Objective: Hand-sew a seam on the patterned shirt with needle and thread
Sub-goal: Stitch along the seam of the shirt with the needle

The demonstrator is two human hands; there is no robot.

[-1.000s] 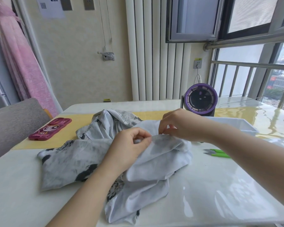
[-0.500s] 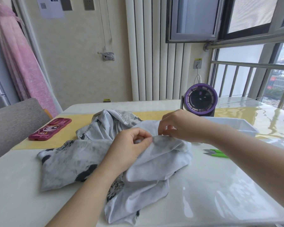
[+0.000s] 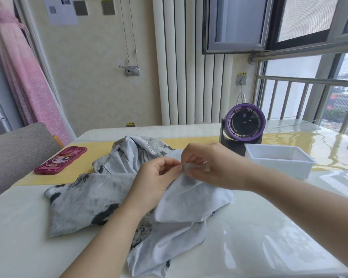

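Observation:
The patterned shirt (image 3: 84, 199), pale grey with black blotches, lies bunched on the white table (image 3: 269, 237) with part of it turned inside out. My left hand (image 3: 155, 181) pinches a raised fold of the shirt between thumb and fingers. My right hand (image 3: 211, 167) meets it from the right, thumb and forefinger pinched together at the fold's edge. Whatever those fingertips hold is too small to make out; I cannot see the needle or the thread.
A pink phone case (image 3: 60, 160) lies on the yellow mat (image 3: 189, 141) at the left. A purple desk fan (image 3: 243, 125) and a white plastic bin (image 3: 279, 163) stand behind my right hand. A grey chair (image 3: 14, 149) is at the far left.
My right hand has slid left along the fold and now touches my left hand's fingertips. The left hand and the shirt have hardly moved. The green snips are now hidden behind my right forearm.

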